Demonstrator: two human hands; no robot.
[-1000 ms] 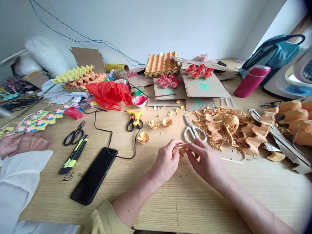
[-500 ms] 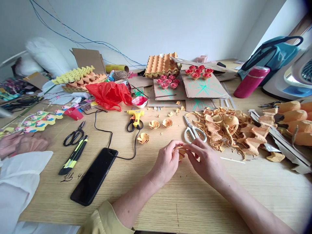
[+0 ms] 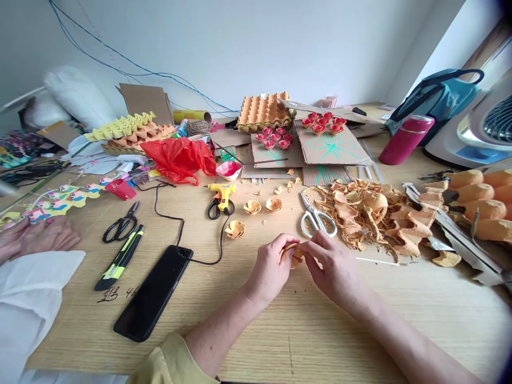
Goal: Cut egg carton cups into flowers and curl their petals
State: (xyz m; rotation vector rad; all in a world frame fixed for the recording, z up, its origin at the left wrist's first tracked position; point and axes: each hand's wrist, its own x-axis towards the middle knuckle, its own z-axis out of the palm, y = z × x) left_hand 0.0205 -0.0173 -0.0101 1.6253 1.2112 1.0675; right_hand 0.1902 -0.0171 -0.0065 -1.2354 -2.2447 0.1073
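Observation:
My left hand and my right hand meet over the wooden table, both pinching a small orange egg-carton piece between their fingertips. Most of the piece is hidden by the fingers. White-handled scissors lie just beyond my right hand. Three finished orange paper flowers sit past my left hand, near a yellow glue gun.
A heap of carton scraps lies at the right, a black phone on its cable, a utility knife and black scissors at the left. Cardboard with red flowers and egg trays stand behind. Another person's hand rests at far left.
Both hands stay together on the carton piece, fingers shifting slightly around it. The view has tilted a little; the other person's hand at the far left has moved slightly.

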